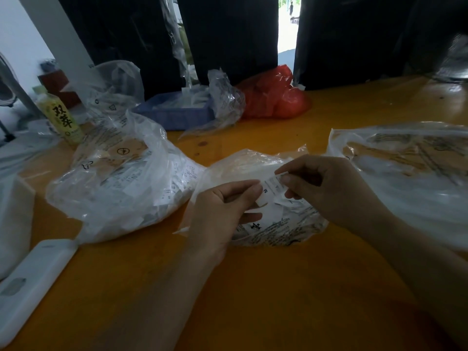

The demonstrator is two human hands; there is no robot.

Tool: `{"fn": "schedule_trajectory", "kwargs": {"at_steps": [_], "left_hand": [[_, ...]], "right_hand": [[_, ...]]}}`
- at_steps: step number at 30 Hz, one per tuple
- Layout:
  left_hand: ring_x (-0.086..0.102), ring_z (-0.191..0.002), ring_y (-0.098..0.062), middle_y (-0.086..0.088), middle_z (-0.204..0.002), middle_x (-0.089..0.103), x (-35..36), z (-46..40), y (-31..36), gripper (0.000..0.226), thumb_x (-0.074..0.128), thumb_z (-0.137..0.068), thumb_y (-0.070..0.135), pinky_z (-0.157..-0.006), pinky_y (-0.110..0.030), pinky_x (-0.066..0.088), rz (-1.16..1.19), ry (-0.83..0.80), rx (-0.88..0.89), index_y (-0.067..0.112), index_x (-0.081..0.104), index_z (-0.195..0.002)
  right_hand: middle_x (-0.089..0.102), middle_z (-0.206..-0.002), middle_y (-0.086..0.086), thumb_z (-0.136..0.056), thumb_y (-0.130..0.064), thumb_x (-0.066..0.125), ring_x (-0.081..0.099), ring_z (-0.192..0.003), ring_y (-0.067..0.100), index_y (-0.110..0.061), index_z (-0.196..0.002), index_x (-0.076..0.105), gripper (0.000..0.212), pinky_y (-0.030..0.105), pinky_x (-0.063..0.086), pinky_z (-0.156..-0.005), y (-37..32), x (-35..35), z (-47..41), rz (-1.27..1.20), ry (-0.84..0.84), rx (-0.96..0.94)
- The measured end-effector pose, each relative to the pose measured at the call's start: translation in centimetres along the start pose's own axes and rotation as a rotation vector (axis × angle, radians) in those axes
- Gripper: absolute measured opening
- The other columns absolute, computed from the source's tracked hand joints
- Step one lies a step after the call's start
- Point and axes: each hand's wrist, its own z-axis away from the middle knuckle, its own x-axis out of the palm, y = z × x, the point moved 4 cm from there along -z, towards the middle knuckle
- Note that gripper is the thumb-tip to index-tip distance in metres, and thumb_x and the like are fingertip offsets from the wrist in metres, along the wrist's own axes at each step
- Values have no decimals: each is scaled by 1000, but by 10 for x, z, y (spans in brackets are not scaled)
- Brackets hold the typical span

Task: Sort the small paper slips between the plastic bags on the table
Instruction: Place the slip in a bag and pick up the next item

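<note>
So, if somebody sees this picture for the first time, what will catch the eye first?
Probably the two hands at the centre: the left hand and right hand pinch a small white printed paper slip above a clear crumpled plastic bag. Next, the shiny red plastic bag at the far edge of the orange wooden table, and the large clear bag of slips on the left.

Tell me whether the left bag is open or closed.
Open. The left bag lies on the table with its mouth gaping toward the middle, and paper slips spill out at the opening.
</note>
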Motion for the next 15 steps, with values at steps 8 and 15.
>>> {"fn": "schedule_trajectory", "kwargs": {"at_steps": [8, 15], "left_hand": [[79, -72, -20, 0, -94, 83, 3, 4, 2, 29, 82, -74, 42, -56, -24, 61, -67, 11, -19, 30, 84, -101], [80, -92, -29, -2, -101, 83, 2, 2, -3, 36, 82, -77, 41, -63, -25, 62, -6, -4, -59, 25, 82, -109]], "right_hand": [[74, -83, -12, -92, -19, 73, 72, -70, 5, -25, -100, 71, 11, 11, 53, -66, 8, 4, 0, -156, 64, 96], [74, -88, -14, -91, -30, 71, 72, -78, 8, -32, -101, 73, 10, 26, 60, -75, 3, 20, 5, -118, -20, 55]]}}
